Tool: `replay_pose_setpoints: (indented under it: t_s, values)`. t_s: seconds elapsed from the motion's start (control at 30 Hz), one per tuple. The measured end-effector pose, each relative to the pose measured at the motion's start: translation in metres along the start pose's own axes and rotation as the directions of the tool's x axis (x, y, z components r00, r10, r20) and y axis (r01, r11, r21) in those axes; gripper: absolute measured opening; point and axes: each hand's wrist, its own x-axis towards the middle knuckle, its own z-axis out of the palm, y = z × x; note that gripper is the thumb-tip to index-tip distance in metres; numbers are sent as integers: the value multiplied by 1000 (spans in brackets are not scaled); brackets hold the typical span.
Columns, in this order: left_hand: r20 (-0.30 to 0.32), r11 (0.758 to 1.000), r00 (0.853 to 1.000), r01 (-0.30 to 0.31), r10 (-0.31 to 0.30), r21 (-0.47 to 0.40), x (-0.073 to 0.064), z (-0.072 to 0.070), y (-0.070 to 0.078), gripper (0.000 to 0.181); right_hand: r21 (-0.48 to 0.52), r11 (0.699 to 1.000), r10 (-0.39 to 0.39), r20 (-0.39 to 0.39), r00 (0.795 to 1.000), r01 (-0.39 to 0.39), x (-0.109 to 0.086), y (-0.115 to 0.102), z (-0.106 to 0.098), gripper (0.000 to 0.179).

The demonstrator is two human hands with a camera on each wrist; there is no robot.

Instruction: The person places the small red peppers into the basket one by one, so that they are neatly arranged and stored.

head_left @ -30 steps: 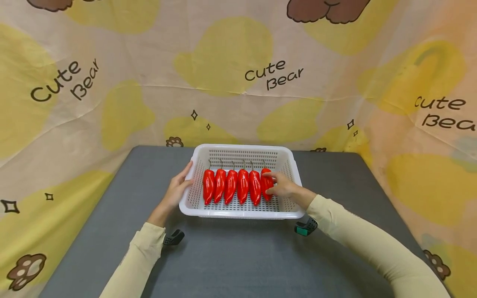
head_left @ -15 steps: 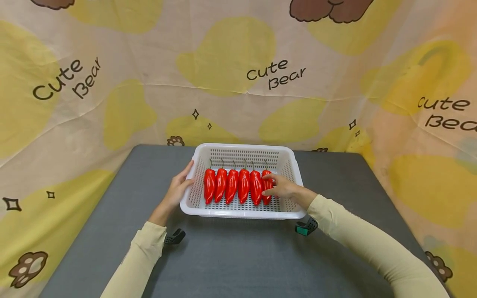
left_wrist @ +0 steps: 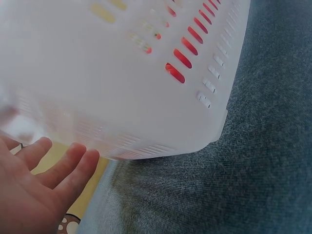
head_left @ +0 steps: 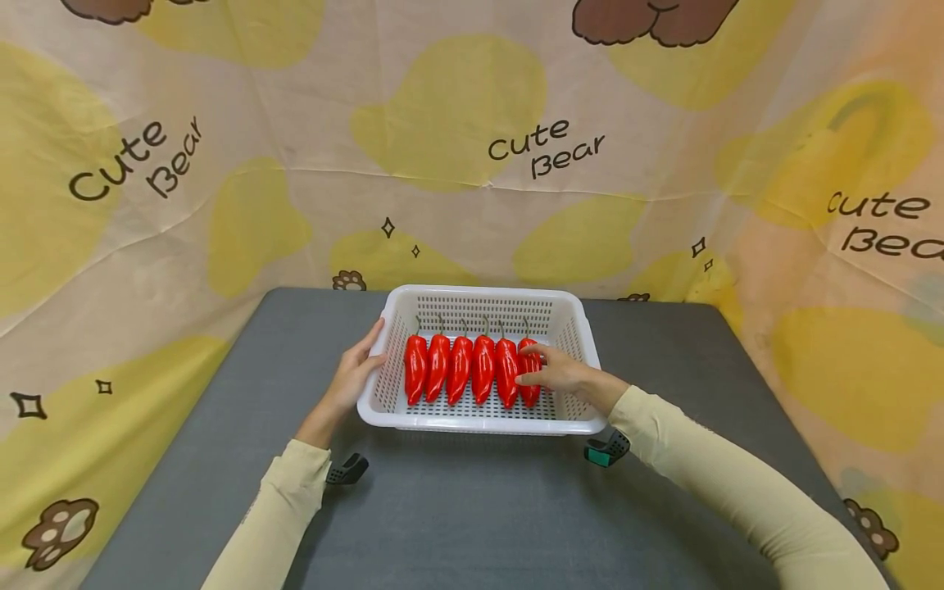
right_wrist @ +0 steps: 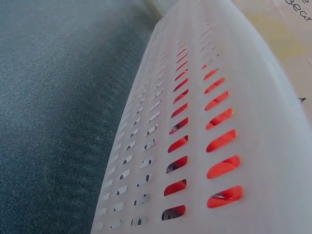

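Note:
Several glossy red peppers (head_left: 460,370) lie side by side in a white plastic basket (head_left: 487,425), stems toward the back. At the basket's left side, my left hand (head_left: 347,383) holds the rim, thumb over its edge and fingers along the outside. The left wrist view has these fingers (left_wrist: 73,173) beside the translucent wall. My right hand (head_left: 562,373) reaches over the right rim and holds the rightmost red pepper (head_left: 529,393) between thumb and fingers, partly covering it. From the right wrist, only the slotted basket wall (right_wrist: 195,122) shows; that hand is hidden.
A grey table (head_left: 472,508) carries the basket near its back edge. Patterned cloth (head_left: 442,123) hangs behind and along both sides. Dark wrist devices (head_left: 347,469) stick out below both forearms.
My right thumb has moved slightly left across the rightmost pepper, which now lies a little straighter and nearer the front. The left hand keeps its place on the basket.

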Motion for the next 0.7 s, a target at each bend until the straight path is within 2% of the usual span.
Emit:
replay_pose_setpoints:
  t_s: [0.23, 0.47, 0.7]
  values:
    - [-17, 1000, 1000, 12, -12, 5, 0, 0, 0, 64, 36, 999, -8, -10, 1000, 9, -1, -4, -3, 73]
    - [-6, 1000, 1000, 20, -20, 1, 1, -1, 0, 63, 123, 991, -51, -13, 999, 52, -3, -11, -11, 68]
    - [-4, 999, 1000, 11, -11, 37, 1, -2, 1, 61, 212, 974, -83, -1, 997, 82, -9, -18, -20, 65]
